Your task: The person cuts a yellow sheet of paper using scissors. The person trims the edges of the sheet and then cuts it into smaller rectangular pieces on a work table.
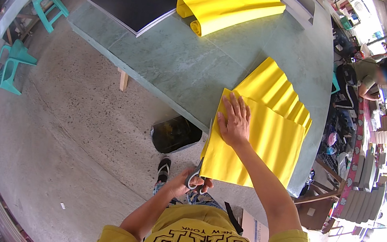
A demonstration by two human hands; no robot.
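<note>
My left hand is closed around the dark handles of a pair of scissors, low at the near left corner of a yellow sheet. The scissors point up along the sheet's left edge; how far their blades reach is hidden. My right hand lies flat on the sheet's upper left part, fingers spread, pressing it to the table. The sheet is folded over in layers and wavy, with another yellow layer showing beyond it. Its near edge hangs past the edge of the grey-green table.
Farther off on the table lie a loosely rolled yellow sheet and a black-topped stack of sheets. A black container sits on the floor under the table edge. Green plastic chairs stand left; another person is at right.
</note>
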